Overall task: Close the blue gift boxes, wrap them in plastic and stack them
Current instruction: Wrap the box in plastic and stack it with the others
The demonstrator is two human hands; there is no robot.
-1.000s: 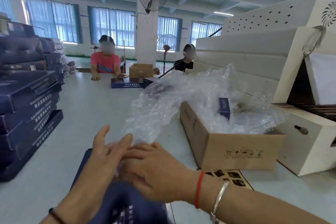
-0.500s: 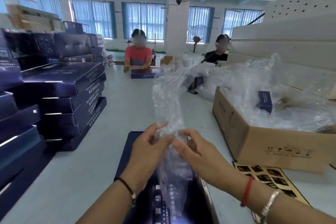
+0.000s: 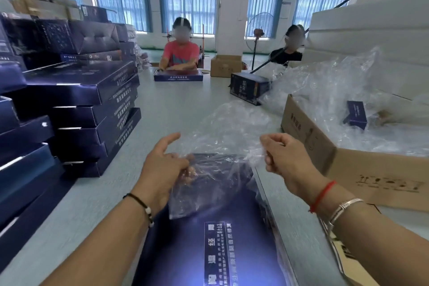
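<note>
Left hand (image 3: 162, 165) inside plastic bag (image 3: 216, 153) mouth, fingers apparently curled on film; right hand (image 3: 281, 153) pinching opposite edge. Closed blue gift box (image 3: 209, 234) flat below, between forearms. Risk: thin film tearing or snagging on box corner. Clearance limited by stacked boxes (image 3: 92, 111) left, carton (image 3: 348, 165) right.

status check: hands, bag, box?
Left hand and right hand each grip the plastic bag, spread apart above the closed blue gift box. Box not yet bagged. Nothing in the way.
</note>
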